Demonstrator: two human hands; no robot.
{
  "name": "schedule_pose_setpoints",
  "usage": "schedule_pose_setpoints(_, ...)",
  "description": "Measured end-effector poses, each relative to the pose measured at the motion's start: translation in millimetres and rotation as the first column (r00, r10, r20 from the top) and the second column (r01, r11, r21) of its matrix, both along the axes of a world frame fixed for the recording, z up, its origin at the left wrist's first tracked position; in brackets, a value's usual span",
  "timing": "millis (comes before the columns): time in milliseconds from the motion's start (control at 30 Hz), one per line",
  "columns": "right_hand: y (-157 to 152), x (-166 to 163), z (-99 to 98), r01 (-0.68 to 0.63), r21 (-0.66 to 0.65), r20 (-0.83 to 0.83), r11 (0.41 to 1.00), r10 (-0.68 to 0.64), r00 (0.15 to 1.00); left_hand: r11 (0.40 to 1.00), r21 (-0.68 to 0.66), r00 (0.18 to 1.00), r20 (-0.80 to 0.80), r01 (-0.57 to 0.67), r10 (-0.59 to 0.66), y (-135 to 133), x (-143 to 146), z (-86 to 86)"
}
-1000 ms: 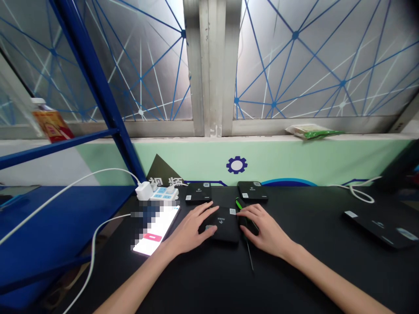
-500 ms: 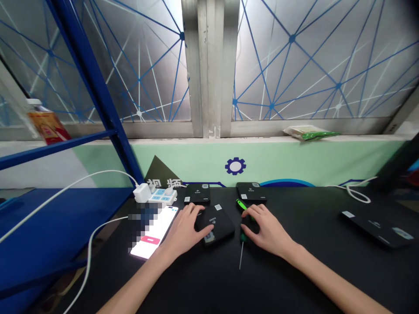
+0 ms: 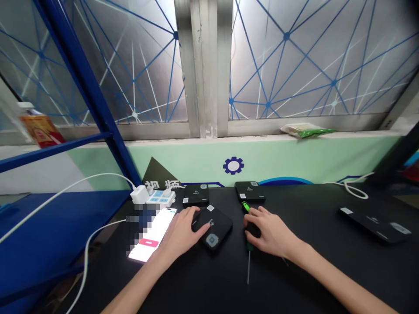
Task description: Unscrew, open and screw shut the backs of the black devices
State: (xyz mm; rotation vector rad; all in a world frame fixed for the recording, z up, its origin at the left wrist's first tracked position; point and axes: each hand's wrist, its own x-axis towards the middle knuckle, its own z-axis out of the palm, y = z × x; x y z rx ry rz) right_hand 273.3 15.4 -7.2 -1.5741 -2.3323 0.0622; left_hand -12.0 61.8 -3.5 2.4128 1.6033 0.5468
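Below frosted glass windows (image 3: pixel 307 87) and pale-green wall (image 3: pixel 183 152), a black tabletop (image 3: pixel 203 283) bears a spread left hand (image 3: pixel 180 230) on a square black plastic box (image 3: pixel 220 223), a right hand (image 3: pixel 270 231) curled, clamp unclear, over a green-handled screwdriver (image 3: pixel 250 247) at the box's four o'clock, white "视频" lettering (image 3: pixel 172 185) at ten.

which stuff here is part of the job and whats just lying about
Likely in use:
black box, left hand on it
green handle and metal shaft at the right hand
perhaps two similar boxes behind

Likely lying about:
lit phone
power strip
bottle
packet on the sill
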Motion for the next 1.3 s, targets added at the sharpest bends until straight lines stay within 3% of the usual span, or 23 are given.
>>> schedule_pose_setpoints(200,-10,6,4.1,-0.040,-0.039,0.070,0.998,0.043,0.997,0.995,-0.096,0.994,-0.112,0.000,-0.011,-4,0,5.6)
schedule_pose_setpoints(400,-11,5,5.5,-0.054,-0.022,0.093,0.998,0.055,0.994,0.993,-0.109,0.994,-0.092,0.053,-0.063,-7,5,9.5)
schedule_pose_setpoints(700,-10,-1,-3.8,-0.020,0.118,0.113,0.993,0.006,0.994,0.994,-0.045,0.991,-0.090,-0.104,0.099,0,7,4.0)
schedule_pose_setpoints(800,-8,-1,-2.5,-0.059,0.149,0.051,0.987,0.052,0.997,0.991,-0.020,0.986,-0.109,-0.133,0.130,1,5,2.2)
schedule_pose_setpoints(1000,-14,-10,5.2,-0.220,0.157,-0.042,0.963,0.229,0.972,0.996,-0.035,0.993,-0.090,-0.085,0.082,0,6,-1.7)
schedule_pose_setpoints(1300,-23,-30,-1.2,-0.315,0.090,-0.046,0.945,0.320,0.946,0.999,-0.027,0.998,-0.044,0.043,-0.044,-4,9,-1.4)
